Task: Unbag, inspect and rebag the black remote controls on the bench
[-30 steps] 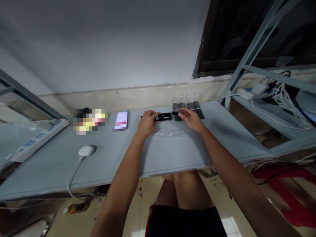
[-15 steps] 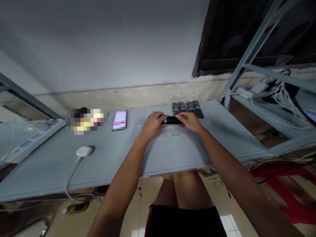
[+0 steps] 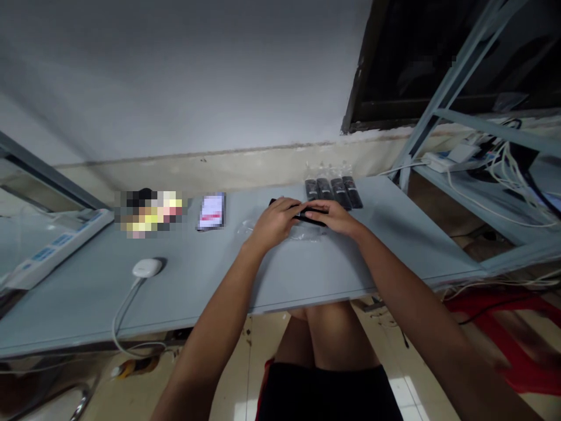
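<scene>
A slim black remote control [image 3: 316,218] with a small pale label is held just above the table, tilted with its right end lower. My left hand [image 3: 277,222] has its fingers wrapped over the left part, and the far left end pokes out beyond them. At the right end, my right hand [image 3: 333,217] grips it between thumb and fingers. Both hands nearly meet over the middle, hiding much of the remote. Beneath the hands a clear plastic bag [image 3: 307,235] lies flat on the table. Several similar black remotes [image 3: 337,193] in clear bags lie side by side just behind my right hand.
On the grey table [image 3: 307,275] a phone [image 3: 212,210], a blurred-out colourful item [image 3: 151,213] and a white corded device [image 3: 147,268] lie to the left. A power strip [image 3: 56,248] runs along the left edge. Cables [image 3: 504,158] crowd the right shelf; a red stool [image 3: 495,333] stands below.
The remote has turned from level to tilted, its right end now lower. My hands have drawn closer together over it, and my right fingers now reach across its top.
</scene>
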{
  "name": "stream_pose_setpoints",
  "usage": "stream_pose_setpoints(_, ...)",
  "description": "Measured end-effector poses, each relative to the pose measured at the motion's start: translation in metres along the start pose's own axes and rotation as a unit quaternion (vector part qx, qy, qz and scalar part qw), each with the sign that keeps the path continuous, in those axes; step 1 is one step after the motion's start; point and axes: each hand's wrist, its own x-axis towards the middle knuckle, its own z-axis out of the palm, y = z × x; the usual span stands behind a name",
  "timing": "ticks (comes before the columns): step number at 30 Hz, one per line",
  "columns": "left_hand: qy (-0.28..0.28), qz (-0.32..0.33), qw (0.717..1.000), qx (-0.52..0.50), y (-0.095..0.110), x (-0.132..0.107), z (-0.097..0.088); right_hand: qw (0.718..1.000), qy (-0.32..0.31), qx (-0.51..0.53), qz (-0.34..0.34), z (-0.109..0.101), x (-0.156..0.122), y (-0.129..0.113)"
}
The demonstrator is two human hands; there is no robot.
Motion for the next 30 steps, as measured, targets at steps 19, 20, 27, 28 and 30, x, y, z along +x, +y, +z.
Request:
stream_pose_setpoints(19,-0.176,-0.157,0.971,-0.038,-0.002,-0.006,-0.003,0.983,0.179,0.025,0.023,-0.022,0.013,0.025)
stream_pose_setpoints(20,-0.171,-0.159,0.972,-0.033,-0.003,-0.007,-0.004,0.983,0.180,0.019,0.020,-0.022,0.013,0.026)
stream_pose_setpoints(27,-0.147,-0.170,0.974,-0.022,0.005,-0.005,-0.003,0.987,0.160,-0.017,-0.022,-0.016,0.008,0.021)
stream_pose_setpoints(28,-0.141,-0.168,0.976,-0.016,0.008,-0.004,-0.003,0.987,0.154,-0.023,-0.023,-0.014,0.008,0.019)
stream_pose_setpoints(30,-0.129,-0.172,0.977,-0.003,0.013,-0.002,-0.002,0.988,0.149,-0.030,-0.022,-0.010,0.008,0.018)
